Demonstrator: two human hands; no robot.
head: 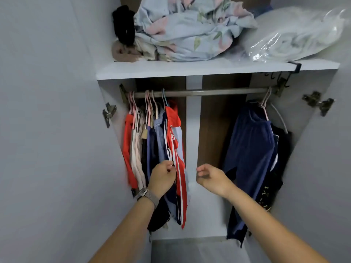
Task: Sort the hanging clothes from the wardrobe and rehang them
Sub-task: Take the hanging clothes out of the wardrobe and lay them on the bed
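Red-and-white striped garment [177, 162] hangs at nine o'clock on the rail [199, 92], its edge pinched by the left hand [162, 178]. The right hand [212, 177] hovers loosely curled, holding nothing. Tugging low could slip it off its hanger [164, 99].

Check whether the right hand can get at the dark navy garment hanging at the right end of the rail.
Probably yes. The right hand hangs empty, fingers loosely curled, just left of the dark navy garment, with only bare wardrobe back panel between them.
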